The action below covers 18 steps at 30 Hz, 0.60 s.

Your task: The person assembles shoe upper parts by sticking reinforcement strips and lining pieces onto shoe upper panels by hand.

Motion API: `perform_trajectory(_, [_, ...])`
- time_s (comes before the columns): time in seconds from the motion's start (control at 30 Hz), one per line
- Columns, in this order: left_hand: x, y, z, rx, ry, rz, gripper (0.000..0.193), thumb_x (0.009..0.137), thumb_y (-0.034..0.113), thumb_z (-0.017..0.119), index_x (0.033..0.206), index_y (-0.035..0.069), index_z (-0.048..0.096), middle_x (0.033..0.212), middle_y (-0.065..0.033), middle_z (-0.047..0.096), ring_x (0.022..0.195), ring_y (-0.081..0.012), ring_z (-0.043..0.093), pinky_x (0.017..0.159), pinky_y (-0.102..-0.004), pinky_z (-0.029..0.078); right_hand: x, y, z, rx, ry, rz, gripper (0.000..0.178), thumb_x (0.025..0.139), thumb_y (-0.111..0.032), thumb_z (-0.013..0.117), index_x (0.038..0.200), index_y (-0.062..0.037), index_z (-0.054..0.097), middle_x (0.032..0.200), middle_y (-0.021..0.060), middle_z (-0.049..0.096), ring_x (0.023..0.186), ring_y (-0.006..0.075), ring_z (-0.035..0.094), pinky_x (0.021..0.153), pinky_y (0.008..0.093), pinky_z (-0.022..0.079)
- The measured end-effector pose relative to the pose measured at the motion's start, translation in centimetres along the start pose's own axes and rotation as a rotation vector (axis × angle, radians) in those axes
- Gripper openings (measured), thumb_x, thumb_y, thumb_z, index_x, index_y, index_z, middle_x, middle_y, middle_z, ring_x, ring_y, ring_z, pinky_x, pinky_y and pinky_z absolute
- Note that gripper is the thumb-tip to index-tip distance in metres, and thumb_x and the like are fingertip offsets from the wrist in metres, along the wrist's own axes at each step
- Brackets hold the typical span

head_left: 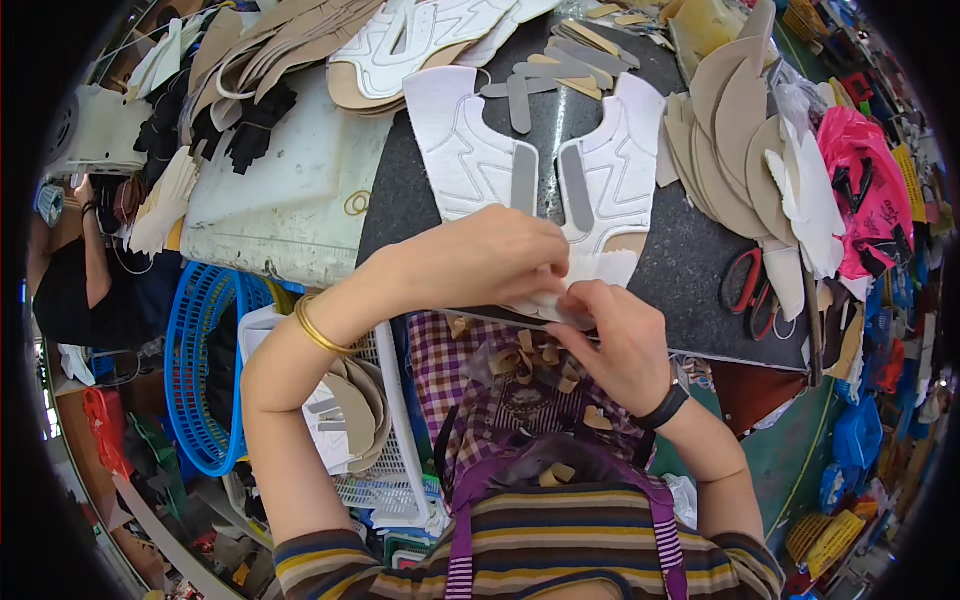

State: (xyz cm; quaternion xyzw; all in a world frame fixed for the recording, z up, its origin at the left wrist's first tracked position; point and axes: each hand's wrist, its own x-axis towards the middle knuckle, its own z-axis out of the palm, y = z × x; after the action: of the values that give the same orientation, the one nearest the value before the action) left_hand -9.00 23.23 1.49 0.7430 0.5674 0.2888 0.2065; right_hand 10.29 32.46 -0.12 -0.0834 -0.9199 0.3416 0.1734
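Note:
A white shoe upper (475, 140) lies spread in a U on the dark tabletop, its two sides pointing away from me. Along each side of its inner opening runs a grey strip. Its near end, at the table's front edge, is partly covered by my hands. My left hand (490, 258) is closed with curled fingers on that near end. Just right of it, my right hand (622, 345) pinches the upper's edge between thumb and fingers. Beyond the upper, several loose grey and beige strips (575, 70) lie in a heap.
Stacked beige pieces (735, 140) and red-handled scissors (748, 290) lie at right on the table. More white uppers (405, 45) are piled at the far left. A blue basket (180, 370) and a white crate (405, 430) stand at lower left. Beige scraps sit on my checked apron (437, 370).

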Motion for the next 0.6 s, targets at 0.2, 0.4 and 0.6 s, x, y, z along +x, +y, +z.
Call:
perform_trajectory(0.2, [-0.3, 0.9, -0.8, -0.045, -0.207, -0.003, 0.016, 0.076, 0.013, 0.068, 0.081, -0.002, 0.063, 0.085, -0.0093, 0.065, 0.071, -0.0284, 0.063, 0.063, -0.0343, 0.050, 0.0, -0.1, 0.1, -0.091, -0.025, -0.052, 0.023, 0.073, -0.011, 0.070, 0.085, -0.0062, 0.052, 0.078, 0.0075, 0.057, 0.071, 0.0247, 0.059, 0.058, 0.0358, 0.048])
perform_trajectory(0.4, [-0.6, 1.5, -0.9, 0.026, -0.265, -0.012, 0.014, 0.077, 0.011, 0.066, 0.079, -0.002, 0.062, 0.079, -0.0099, 0.063, 0.069, -0.0298, 0.062, 0.063, -0.0367, 0.050, -0.8, 0.0, 0.3, -0.071, 0.020, -0.151, 0.023, 0.073, -0.009, 0.070, 0.086, -0.0037, 0.052, 0.085, 0.0101, 0.060, 0.077, 0.0243, 0.061, 0.062, 0.0340, 0.050])
perform_trajectory(0.6, [0.4, 1.6, -0.7, 0.183, -0.277, -0.023, 0.012, 0.077, 0.009, 0.062, 0.077, -0.002, 0.059, 0.074, -0.0144, 0.059, 0.069, -0.0323, 0.060, 0.062, -0.0390, 0.048, -0.2, -1.2, 0.1, -0.094, -0.026, 0.069, 0.022, 0.077, -0.016, 0.069, 0.089, -0.0051, 0.054, 0.073, 0.0085, 0.059, 0.066, 0.0257, 0.060, 0.056, 0.0350, 0.049])
